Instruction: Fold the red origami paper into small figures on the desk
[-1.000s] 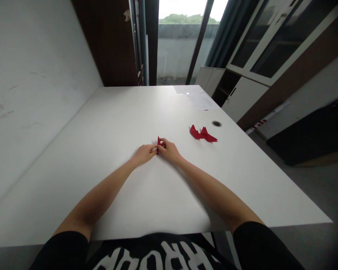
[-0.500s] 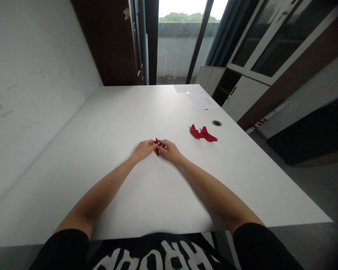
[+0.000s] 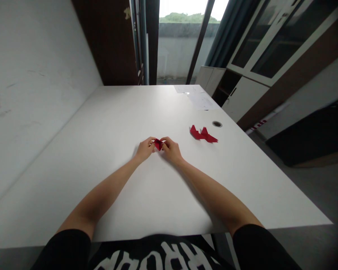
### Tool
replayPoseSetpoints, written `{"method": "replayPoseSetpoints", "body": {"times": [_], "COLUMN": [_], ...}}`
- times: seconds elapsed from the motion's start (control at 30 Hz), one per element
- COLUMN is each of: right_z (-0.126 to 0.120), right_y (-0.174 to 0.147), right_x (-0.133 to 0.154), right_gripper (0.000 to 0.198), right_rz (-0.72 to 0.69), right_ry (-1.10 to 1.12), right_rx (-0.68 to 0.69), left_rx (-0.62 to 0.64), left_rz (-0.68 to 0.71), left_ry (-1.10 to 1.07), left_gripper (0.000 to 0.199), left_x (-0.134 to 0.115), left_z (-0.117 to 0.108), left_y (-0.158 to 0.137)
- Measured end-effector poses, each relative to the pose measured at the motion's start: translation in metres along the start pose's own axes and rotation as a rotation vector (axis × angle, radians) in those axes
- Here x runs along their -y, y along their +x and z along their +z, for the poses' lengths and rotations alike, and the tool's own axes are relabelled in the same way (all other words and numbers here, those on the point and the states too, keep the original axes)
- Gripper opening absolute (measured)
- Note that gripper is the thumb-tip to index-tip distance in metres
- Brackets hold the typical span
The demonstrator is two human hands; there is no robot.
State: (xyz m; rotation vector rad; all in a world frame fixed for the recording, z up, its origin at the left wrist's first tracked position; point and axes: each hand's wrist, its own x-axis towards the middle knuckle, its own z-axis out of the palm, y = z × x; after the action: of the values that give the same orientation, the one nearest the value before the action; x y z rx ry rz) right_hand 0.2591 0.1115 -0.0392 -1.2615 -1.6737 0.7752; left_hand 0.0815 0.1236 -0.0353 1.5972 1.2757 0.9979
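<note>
A small piece of folded red paper is held between my two hands over the middle of the white table. Its top spreads open into a diamond shape with a dark hollow inside. My left hand pinches its left side, fingers closed on the edge. On the opposite side, my right hand grips the right edge between thumb and fingers. To the right, apart from both hands, lie two folded red paper pieces with pointed tips, touching each other.
The white table runs along a wall on the left. Sheets of paper lie at its far right corner, and a round cable hole sits near the right edge. White cabinets stand beyond.
The red paper has gone from a narrow upright sliver to an opened diamond. My hands have turned slightly and now hold its two sides. The other red pieces stay put.
</note>
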Motion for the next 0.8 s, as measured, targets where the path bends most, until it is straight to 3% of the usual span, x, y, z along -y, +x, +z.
{"method": "replayPoseSetpoints", "body": {"times": [0.17, 0.3, 0.5, 0.6, 0.8], "right_z": [-0.005, -0.007, -0.004, -0.002, -0.01], "right_y": [0.003, 0.004, -0.001, -0.004, -0.008], "right_x": [0.003, 0.007, 0.013, 0.014, 0.016], "right_gripper": [0.016, 0.011, 0.028, 0.031, 0.026], "right_rz": [-0.075, -0.063, -0.097, -0.084, -0.149], "right_ry": [0.471, 0.526, 0.534, 0.493, 0.164], "right_rx": [0.033, 0.032, 0.013, 0.074, 0.065], "left_rx": [0.045, 0.039, -0.016, -0.065, -0.114], "left_rz": [0.009, 0.026, 0.155, 0.168, 0.241], "left_ry": [-0.429, -0.509, -0.456, -0.368, -0.039], "left_gripper": [0.02, 0.017, 0.048, 0.034, 0.015], "left_x": [-0.01, -0.019, -0.02, -0.02, -0.02], "left_z": [0.0, -0.002, 0.002, 0.002, -0.004], "left_y": [-0.006, -0.012, -0.016, -0.019, -0.024]}}
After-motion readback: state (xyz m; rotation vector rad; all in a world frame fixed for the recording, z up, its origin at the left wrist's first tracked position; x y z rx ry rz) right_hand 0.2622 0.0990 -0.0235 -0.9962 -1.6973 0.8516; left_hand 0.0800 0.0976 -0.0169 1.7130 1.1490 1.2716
